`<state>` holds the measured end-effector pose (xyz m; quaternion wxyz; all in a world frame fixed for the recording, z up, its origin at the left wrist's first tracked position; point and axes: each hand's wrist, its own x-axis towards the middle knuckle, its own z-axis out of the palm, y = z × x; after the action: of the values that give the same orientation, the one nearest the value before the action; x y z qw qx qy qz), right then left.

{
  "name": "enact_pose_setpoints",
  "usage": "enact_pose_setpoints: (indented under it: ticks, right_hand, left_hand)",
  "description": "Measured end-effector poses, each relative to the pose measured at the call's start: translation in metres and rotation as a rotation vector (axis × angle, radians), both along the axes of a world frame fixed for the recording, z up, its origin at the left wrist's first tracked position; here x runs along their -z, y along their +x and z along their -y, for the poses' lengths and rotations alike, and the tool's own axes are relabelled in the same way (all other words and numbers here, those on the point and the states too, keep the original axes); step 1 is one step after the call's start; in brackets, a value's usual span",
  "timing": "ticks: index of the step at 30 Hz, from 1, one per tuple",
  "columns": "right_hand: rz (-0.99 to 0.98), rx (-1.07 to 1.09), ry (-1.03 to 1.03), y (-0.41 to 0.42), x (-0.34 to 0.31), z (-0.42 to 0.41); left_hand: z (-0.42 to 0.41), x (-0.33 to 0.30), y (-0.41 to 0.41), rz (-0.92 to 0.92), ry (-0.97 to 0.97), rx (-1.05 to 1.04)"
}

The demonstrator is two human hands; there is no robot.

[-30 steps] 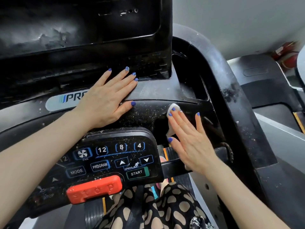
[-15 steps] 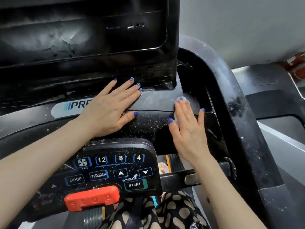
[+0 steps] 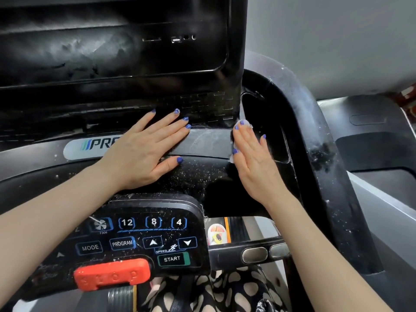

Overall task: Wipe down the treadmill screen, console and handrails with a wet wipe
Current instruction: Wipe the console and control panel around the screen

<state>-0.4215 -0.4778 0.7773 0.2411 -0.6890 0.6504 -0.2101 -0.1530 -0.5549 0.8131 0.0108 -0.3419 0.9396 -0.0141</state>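
Observation:
The black treadmill console [image 3: 202,174] fills the view, dusty and speckled white, with the dark smeared screen [image 3: 108,48] above. My right hand [image 3: 254,161] lies flat with straight fingers, pressing a white wet wipe [image 3: 247,125] against the console ledge below the screen's right corner; only the wipe's edges show past my fingertips and thumb. My left hand [image 3: 146,152] rests flat, fingers spread, on the console next to the brand badge [image 3: 90,146]. The curved right handrail [image 3: 315,136] runs down the right side, dusty.
A button panel [image 3: 144,235] with a red stop tab [image 3: 112,275] juts toward me at the lower middle. A crossbar with metal pulse sensors [image 3: 254,254] sits to its right. Another treadmill's deck [image 3: 371,140] lies at the far right.
My right hand slid the wipe up and away across the console, from the lower lip to the ledge by the screen's right corner. My left hand stayed flat in place.

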Motion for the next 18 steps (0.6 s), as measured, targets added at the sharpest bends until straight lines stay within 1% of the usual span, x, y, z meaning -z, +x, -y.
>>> enact_pose_setpoints:
  ticks: [4, 8, 10, 14, 18]
  right_hand:
    - [0.05, -0.058, -0.068, -0.02, -0.003, 0.001]
    - [-0.071, -0.1, -0.22, -0.02, -0.008, 0.0]
    - [-0.102, -0.076, -0.28, -0.02, -0.007, -0.004]
    - [-0.055, -0.058, -0.335, -0.017, -0.01, 0.003]
    - [-0.153, -0.116, -0.358, -0.018, -0.014, 0.02]
  left_hand:
    - [0.0, -0.001, 0.0, 0.003, -0.005, -0.001]
    - [-0.001, -0.002, 0.0, -0.009, -0.001, 0.001]
    - [-0.001, -0.002, 0.0, -0.012, 0.0, 0.003]
    - [-0.002, -0.003, 0.0, -0.01, 0.008, 0.001]
    - [-0.002, -0.003, 0.0, -0.011, 0.017, 0.001]
